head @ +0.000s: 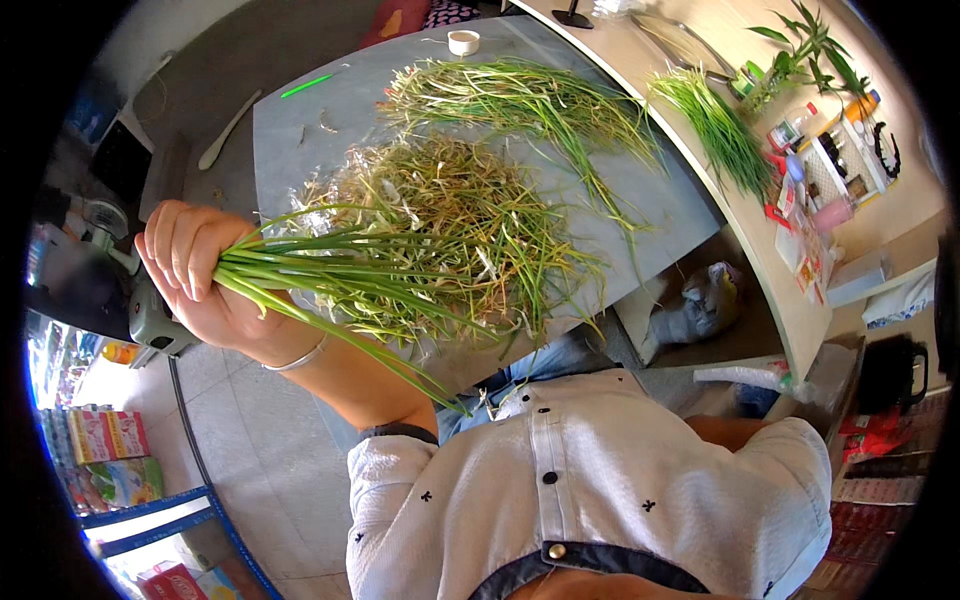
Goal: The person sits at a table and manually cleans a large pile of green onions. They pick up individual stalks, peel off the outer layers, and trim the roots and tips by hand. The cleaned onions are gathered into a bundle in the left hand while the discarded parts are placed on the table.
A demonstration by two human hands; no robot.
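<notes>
My left hand (206, 274) is raised at the left, beyond the table's edge, with its fingers closed round a bunch of thin green scallions (330, 266). The leaves fan out to the right, and a few long ones hang down past my forearm. Behind them a heap of yellowed leaves and peeled trimmings (465, 202) lies on the grey table (315, 127), partly on clear plastic. Farther back, uncleaned scallions (510, 94) with some reddish bulb ends are spread out. My right hand is out of view; only a bit of that arm shows below the sleeve.
On the wooden counter (802, 330) at the right lie a tidy bunch of scallions (720, 127), a potted plant (810, 60), a bottle (791, 127) and a white basket (844, 161). A green stick (306, 85) and white round container (463, 43) sit on the table's far side.
</notes>
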